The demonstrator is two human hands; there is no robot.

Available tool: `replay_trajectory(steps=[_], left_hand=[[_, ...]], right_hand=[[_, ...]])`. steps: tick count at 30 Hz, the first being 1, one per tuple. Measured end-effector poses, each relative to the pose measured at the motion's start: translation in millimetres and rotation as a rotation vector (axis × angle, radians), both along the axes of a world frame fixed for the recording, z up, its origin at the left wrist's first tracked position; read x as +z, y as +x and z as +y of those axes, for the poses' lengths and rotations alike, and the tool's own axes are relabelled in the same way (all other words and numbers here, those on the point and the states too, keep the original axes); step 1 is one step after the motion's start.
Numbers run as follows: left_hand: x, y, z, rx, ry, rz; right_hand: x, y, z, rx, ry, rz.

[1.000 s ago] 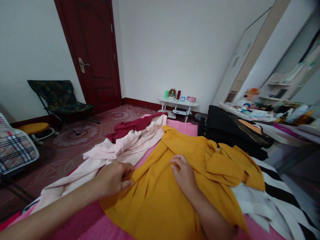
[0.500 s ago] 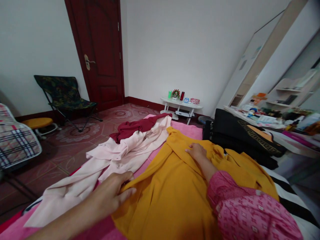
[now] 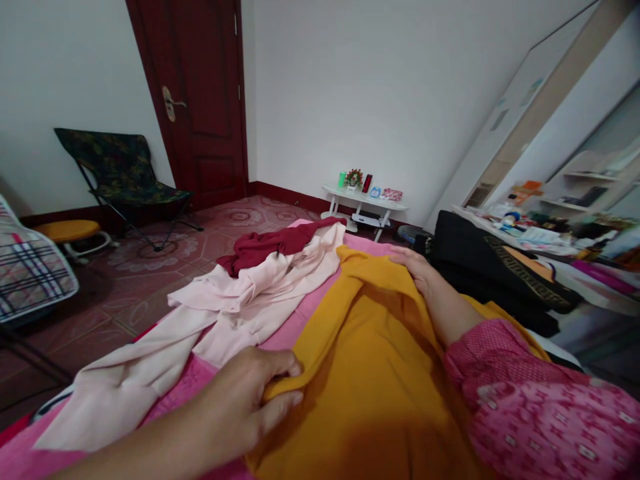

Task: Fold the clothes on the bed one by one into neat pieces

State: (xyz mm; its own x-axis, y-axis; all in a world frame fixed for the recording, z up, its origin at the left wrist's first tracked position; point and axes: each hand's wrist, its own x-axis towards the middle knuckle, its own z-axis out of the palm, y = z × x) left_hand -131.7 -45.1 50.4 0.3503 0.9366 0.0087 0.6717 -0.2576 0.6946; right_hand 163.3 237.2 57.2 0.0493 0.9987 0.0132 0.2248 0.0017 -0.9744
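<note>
Cloth (image 3: 187, 383) in bright pink is lying before us, and across it a yellow garment (image 3: 370, 353) is lying rumpled, with no finished fold showing. On its left, a pale pink garment (image 3: 280, 307) is sprawling loose; on its right, a black stack (image 3: 465, 253) is sitting flat and folded, looking done. A dark red garment (image 3: 273, 247) is lying bunched against the pale one, apparently unfolded too. The person's left hand (image 3: 257, 393) is pinching the yellow edge between thumb and fingers; the right hand (image 3: 417, 270) is resting at the far edge, its hold impossible for us to tell.
</note>
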Motion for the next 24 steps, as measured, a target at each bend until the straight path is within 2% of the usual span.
replay_trajectory(steps=[3,5,11,16,20,22,24], left_hand=[[11.4,8.8,-2.3,-0.037,0.023,0.022],[19.5,16.4,-4.1,-0.075,0.017,0.049],[33.5,43.9,-5.3,-0.212,-0.021,0.152],[32.1,57.6,-1.7,-0.390,-0.007,0.098],[16.8,68.6,5.8,-0.543,0.107,0.033],[5.5,79.9,15.3,-0.677,0.089,0.050],[-3.7,94.0,30.5,-0.888,-0.020,0.069]], right_hand=[[20.4,6.5,0.1,-0.001,-0.034,0.183],[26.4,11.3,-1.1,-0.015,-0.040,0.272],[16.3,36.8,-7.3,-0.092,-0.025,0.227],[-1.7,64.8,-12.8,-0.193,-0.001,0.017],[-21.4,83.6,-19.2,-0.220,0.017,-0.423],[-30.8,91.6,-22.3,-0.217,0.004,-0.606],[-37.4,97.5,-25.2,-0.201,-0.033,-0.720]])
